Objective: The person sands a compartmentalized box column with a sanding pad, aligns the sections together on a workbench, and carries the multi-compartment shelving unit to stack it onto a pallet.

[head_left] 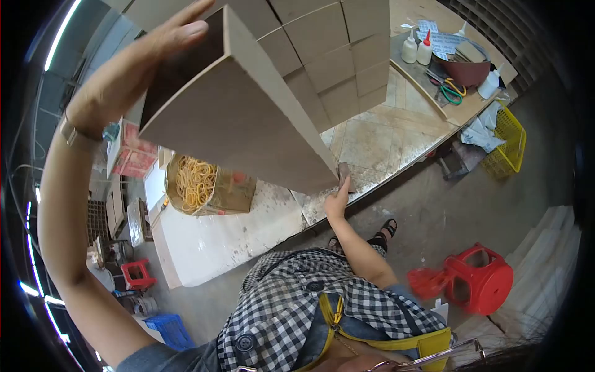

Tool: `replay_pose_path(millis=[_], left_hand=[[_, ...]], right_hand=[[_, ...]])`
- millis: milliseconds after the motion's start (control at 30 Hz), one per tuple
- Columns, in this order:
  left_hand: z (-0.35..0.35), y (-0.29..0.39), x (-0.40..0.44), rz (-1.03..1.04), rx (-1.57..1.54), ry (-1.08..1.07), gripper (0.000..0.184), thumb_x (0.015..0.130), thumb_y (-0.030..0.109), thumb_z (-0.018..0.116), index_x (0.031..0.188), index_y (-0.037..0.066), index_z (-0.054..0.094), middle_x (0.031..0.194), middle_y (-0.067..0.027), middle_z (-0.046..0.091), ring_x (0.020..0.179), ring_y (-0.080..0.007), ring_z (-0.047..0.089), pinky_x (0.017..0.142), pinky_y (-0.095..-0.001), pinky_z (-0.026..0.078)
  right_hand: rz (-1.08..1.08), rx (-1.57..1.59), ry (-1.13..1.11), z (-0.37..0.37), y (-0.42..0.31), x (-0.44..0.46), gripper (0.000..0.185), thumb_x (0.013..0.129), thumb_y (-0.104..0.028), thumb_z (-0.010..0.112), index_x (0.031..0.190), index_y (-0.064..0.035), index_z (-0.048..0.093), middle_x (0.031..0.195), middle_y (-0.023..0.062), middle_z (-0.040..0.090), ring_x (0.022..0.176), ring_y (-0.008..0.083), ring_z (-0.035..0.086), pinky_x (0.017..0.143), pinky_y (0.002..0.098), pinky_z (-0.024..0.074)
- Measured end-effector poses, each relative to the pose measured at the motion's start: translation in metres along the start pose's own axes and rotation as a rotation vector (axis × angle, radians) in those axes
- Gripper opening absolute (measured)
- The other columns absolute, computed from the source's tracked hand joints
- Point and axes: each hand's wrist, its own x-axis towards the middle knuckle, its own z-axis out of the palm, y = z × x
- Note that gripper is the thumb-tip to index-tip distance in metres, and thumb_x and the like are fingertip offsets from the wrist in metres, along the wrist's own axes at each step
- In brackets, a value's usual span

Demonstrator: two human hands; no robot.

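A tall board box with a dark open end leans over the worktable. At its raised end, my left hand holds the box by the rim, fingers stretched along the far side and partly hidden. Down at the opposite end, my right hand is closed around a small brown block. The block touches or nearly touches the box's lower corner; I cannot tell which. Behind the held box rises a stack of similar boxes.
A carton of rubber bands stands on the worktable. Glue bottles, scissors and a dark red bowl sit at the far end. Around the floor are a yellow basket and a red stool.
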Motion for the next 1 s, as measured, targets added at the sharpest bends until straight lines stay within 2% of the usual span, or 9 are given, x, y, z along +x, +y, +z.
replay_pose_path(millis=[67, 267, 433, 500, 567, 700, 767, 867, 1000], left_hand=[[-0.007, -0.020, -0.003, 0.075, -0.059, -0.057, 0.068, 0.081, 0.052, 0.041, 0.133, 0.011, 0.024, 0.137, -0.0106, 0.021, 0.127, -0.0213, 0.018, 0.104, -0.0327, 0.014], [0.026, -0.016, -0.002, 0.141, 0.139, 0.117, 0.069, 0.080, 0.056, 0.038, 0.132, 0.012, 0.026, 0.137, -0.0116, 0.022, 0.127, -0.0242, 0.019, 0.103, -0.0368, 0.018], [0.029, -0.017, 0.001, 0.184, 0.157, 0.151, 0.069, 0.079, 0.057, 0.038, 0.132, 0.013, 0.027, 0.136, -0.0122, 0.024, 0.127, -0.0245, 0.019, 0.102, -0.0385, 0.019], [0.029, -0.015, -0.001, 0.138, 0.128, 0.134, 0.070, 0.079, 0.058, 0.038, 0.132, 0.013, 0.027, 0.136, -0.0118, 0.024, 0.127, -0.0244, 0.019, 0.102, -0.0389, 0.019], [0.028, -0.018, -0.002, 0.133, 0.154, 0.134, 0.071, 0.078, 0.059, 0.037, 0.131, 0.013, 0.028, 0.136, -0.0114, 0.024, 0.127, -0.0246, 0.019, 0.103, -0.0393, 0.018], [0.025, -0.023, 0.002, 0.183, 0.229, 0.146, 0.071, 0.078, 0.060, 0.036, 0.131, 0.014, 0.028, 0.137, -0.0107, 0.023, 0.128, -0.0246, 0.018, 0.103, -0.0395, 0.016], [0.023, -0.023, 0.002, 0.188, 0.225, 0.154, 0.071, 0.078, 0.060, 0.036, 0.131, 0.013, 0.028, 0.137, -0.0108, 0.022, 0.128, -0.0244, 0.018, 0.103, -0.0397, 0.016], [0.026, -0.026, 0.001, 0.209, 0.198, 0.140, 0.071, 0.079, 0.058, 0.036, 0.131, 0.011, 0.028, 0.137, -0.0115, 0.023, 0.128, -0.0238, 0.018, 0.103, -0.0392, 0.017], [0.028, -0.021, -0.002, 0.225, 0.123, 0.101, 0.065, 0.083, 0.052, 0.036, 0.131, 0.008, 0.028, 0.135, -0.0112, 0.026, 0.126, -0.0216, 0.022, 0.102, -0.0344, 0.019]], right_hand=[[-0.005, 0.065, 0.021, 0.004, 0.001, 0.001, 0.069, 0.062, 0.016, 0.030, 0.129, 0.0069, 0.014, 0.128, 0.0254, 0.030, 0.121, 0.0294, 0.031, 0.100, 0.0310, 0.0229], [-0.066, 0.148, 0.113, 0.019, -0.023, 0.003, 0.067, 0.065, 0.016, 0.029, 0.129, 0.0066, 0.015, 0.128, 0.0238, 0.032, 0.119, 0.0277, 0.035, 0.098, 0.0323, 0.0249], [-0.219, 0.302, 0.067, 0.007, -0.168, -0.011, 0.064, 0.068, 0.014, 0.030, 0.130, 0.0067, 0.016, 0.124, 0.0256, 0.037, 0.101, 0.0289, 0.051, 0.087, 0.0298, 0.0374], [-0.582, 0.198, 0.174, 0.011, -0.221, -0.004, 0.063, 0.068, 0.014, 0.031, 0.129, 0.0084, 0.016, 0.121, 0.0281, 0.039, 0.087, 0.0283, 0.056, 0.076, 0.0281, 0.0427], [-0.608, 0.253, 0.105, 0.006, -0.264, -0.005, 0.063, 0.067, 0.014, 0.032, 0.128, 0.0097, 0.017, 0.119, 0.0296, 0.040, 0.082, 0.0282, 0.057, 0.071, 0.0285, 0.0433], [-0.469, 0.177, 0.006, -0.002, -0.210, -0.015, 0.065, 0.065, 0.015, 0.035, 0.128, 0.0092, 0.019, 0.118, 0.0302, 0.041, 0.086, 0.0320, 0.056, 0.073, 0.0306, 0.0440], [-0.346, 0.071, 0.055, 0.007, -0.128, -0.014, 0.073, 0.062, 0.016, 0.036, 0.130, 0.0039, 0.014, 0.121, 0.0296, 0.037, 0.110, 0.0362, 0.043, 0.090, 0.0369, 0.0366], [-0.007, -0.069, 0.081, 0.015, -0.019, -0.013, 0.076, 0.061, 0.016, 0.037, 0.131, 0.0019, 0.012, 0.125, 0.0287, 0.033, 0.117, 0.0363, 0.035, 0.095, 0.0353, 0.0305], [-0.066, -0.098, 0.132, 0.020, -0.009, -0.020, 0.075, 0.061, 0.016, 0.037, 0.130, 0.0030, 0.013, 0.123, 0.0289, 0.036, 0.114, 0.0370, 0.038, 0.094, 0.0335, 0.0314]])
